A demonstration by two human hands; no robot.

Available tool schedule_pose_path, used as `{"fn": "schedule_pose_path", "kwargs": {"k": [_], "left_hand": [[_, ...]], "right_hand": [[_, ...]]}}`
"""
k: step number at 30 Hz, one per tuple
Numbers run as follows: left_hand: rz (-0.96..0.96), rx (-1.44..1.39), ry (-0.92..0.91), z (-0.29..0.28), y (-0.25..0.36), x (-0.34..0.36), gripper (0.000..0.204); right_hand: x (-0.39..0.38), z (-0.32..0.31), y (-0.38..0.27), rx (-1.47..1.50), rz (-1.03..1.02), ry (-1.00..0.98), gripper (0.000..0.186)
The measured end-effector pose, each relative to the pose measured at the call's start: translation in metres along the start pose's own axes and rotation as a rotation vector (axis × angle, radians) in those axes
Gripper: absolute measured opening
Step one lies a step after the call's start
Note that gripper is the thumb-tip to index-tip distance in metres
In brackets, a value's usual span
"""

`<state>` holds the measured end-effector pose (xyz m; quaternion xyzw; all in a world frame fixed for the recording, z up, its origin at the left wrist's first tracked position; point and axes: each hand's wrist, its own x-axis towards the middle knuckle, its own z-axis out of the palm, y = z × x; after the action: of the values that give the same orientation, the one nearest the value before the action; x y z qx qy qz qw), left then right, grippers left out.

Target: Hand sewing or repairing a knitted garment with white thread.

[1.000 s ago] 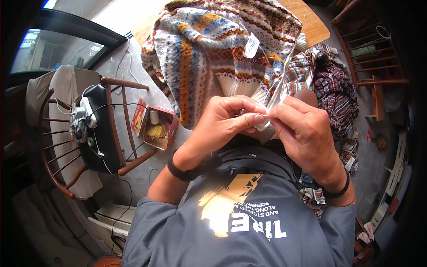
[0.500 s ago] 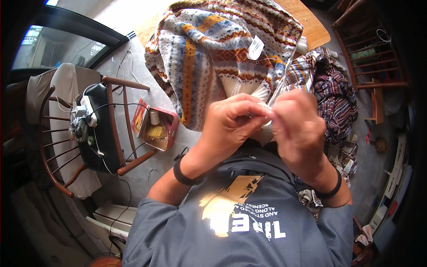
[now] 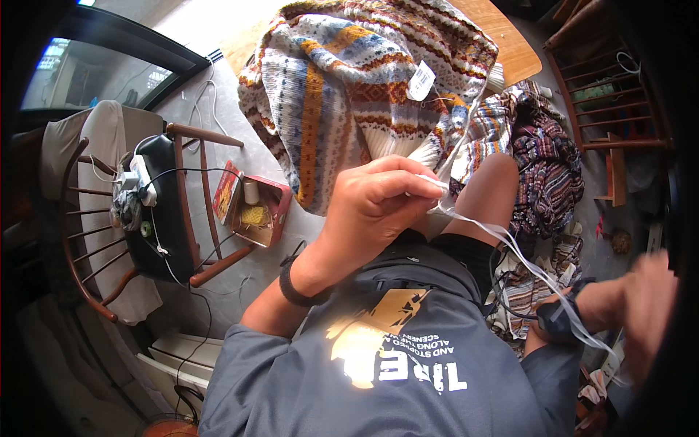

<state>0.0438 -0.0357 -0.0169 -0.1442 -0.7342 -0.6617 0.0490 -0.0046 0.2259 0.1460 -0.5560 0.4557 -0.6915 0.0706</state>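
My left hand (image 3: pixel 378 200) is closed in a pinch on white thread (image 3: pixel 520 255), in front of my waist. Several loose strands run from those fingertips down to the right, across my right wrist. Far out at the right edge, my right hand (image 3: pixel 650 313) is smeared by motion; its fingers cannot be made out. Just beyond my left hand lies a patterned knitted sweater (image 3: pixel 328 109) in white, blue, rust and mustard, with a white paper tag (image 3: pixel 421 81) on it. A white strand also runs up along the sweater's right side from my left hand.
The sweater covers part of a wooden table (image 3: pixel 510 44). Dark striped knitwear (image 3: pixel 550 167) is heaped to the right. On the left, a wooden chair (image 3: pixel 164 218) carries a power strip (image 3: pixel 144 180) and cables, beside a red box (image 3: pixel 273 207). A slatted rack (image 3: pixel 611 95) stands far right.
My right hand has swung away from my left, out to the lower right, and the white thread now stretches between them. My left hand has stayed almost in place, still pinching.
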Motion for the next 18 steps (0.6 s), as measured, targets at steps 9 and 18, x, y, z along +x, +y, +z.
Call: {"fn": "schedule_pose_path", "kwargs": {"k": [9,18], "left_hand": [[0.012,0.041,0.032,0.001,0.000,0.000,0.016],[-0.005,0.036,0.038,0.001,-0.001,0.000,0.015]], "right_hand": [[-0.035,0.047,0.099,-0.895,0.682,0.094,0.012],[-0.036,0.045,0.102,-0.970,0.648,0.074,0.013]]}}
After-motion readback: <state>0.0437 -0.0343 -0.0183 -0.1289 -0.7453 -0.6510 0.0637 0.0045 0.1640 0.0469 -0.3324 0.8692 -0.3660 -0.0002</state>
